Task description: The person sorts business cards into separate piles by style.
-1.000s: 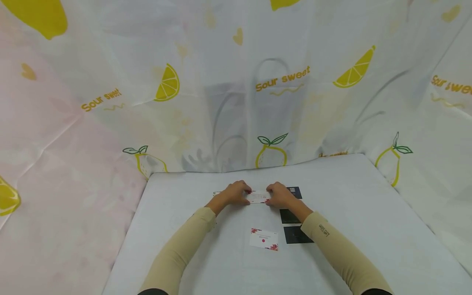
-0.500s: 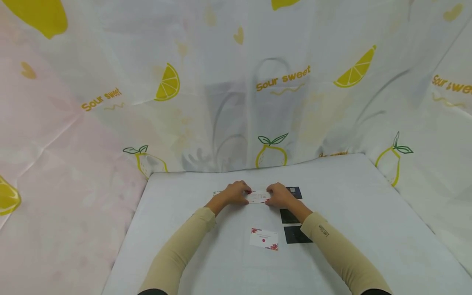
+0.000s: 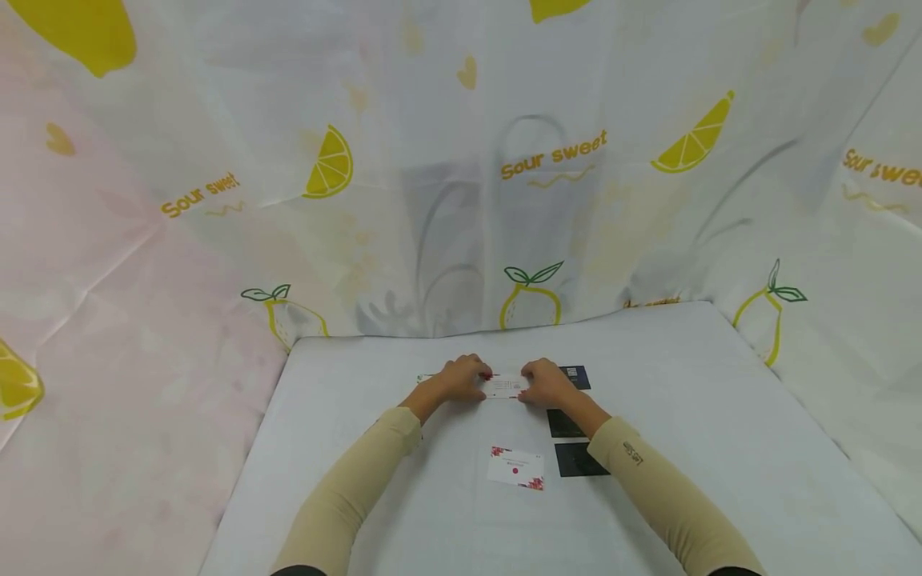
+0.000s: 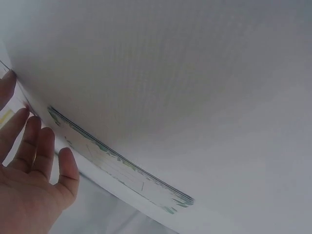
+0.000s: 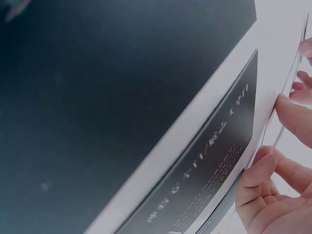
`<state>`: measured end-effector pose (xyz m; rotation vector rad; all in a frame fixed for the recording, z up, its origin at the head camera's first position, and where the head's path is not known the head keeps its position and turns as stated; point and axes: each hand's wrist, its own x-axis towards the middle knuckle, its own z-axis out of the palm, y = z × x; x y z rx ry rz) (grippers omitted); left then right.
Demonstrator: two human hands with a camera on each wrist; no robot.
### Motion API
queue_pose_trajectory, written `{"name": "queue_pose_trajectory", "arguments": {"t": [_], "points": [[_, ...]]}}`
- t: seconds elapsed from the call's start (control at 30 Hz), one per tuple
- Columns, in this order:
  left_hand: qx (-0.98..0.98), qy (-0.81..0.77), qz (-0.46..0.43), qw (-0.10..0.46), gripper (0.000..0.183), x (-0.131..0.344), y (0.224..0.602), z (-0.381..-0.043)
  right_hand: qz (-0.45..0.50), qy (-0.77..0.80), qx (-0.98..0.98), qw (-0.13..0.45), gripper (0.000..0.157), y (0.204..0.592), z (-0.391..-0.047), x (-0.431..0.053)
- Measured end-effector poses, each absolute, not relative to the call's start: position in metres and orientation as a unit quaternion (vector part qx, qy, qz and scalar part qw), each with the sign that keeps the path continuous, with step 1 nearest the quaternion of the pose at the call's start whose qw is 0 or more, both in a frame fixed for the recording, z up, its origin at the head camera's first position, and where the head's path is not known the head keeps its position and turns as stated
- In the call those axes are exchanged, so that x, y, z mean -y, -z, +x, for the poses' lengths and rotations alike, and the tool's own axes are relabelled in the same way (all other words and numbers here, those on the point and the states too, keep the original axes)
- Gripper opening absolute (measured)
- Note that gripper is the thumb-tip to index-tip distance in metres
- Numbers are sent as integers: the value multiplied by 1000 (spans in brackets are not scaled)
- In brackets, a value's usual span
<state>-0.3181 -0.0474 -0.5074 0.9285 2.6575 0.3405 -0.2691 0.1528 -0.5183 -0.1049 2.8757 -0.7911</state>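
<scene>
A white business card with red floral corners point(image 3: 506, 386) lies flat near the back of the white table. My left hand point(image 3: 458, 378) holds its left end, and my right hand point(image 3: 545, 383) holds its right end, thumb and fingers at the edges. In the left wrist view, the fingers point(image 4: 44, 148) are bent beside that card. In the right wrist view, thumb and fingers point(image 5: 258, 170) curl at the card's edge. A second red-flowered white card point(image 3: 515, 468) lies nearer the front.
Right of centre, a dark blue card point(image 3: 579, 376) and two black cards point(image 3: 567, 424), point(image 3: 579, 460) form a column, partly under the right forearm. White cards with green edging point(image 4: 122, 165) lie beside the left hand. A lemon-print curtain point(image 3: 446, 240) hangs behind the table.
</scene>
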Motion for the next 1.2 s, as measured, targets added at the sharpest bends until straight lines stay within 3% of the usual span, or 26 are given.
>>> {"name": "queue_pose_trajectory", "arguments": {"t": [0.53, 0.77, 1.2], "points": [[-916, -160, 359, 80, 50, 58, 497, -315, -40, 265, -963, 36, 61, 504, -250, -172], [-905, -193, 366, 99, 63, 60, 492, -298, -69, 273, -959, 27, 63, 501, -231, -178], [-885, -180, 401, 153, 56, 56, 494, -259, -73, 333, -939, 49, 50, 501, -206, -169]]}}
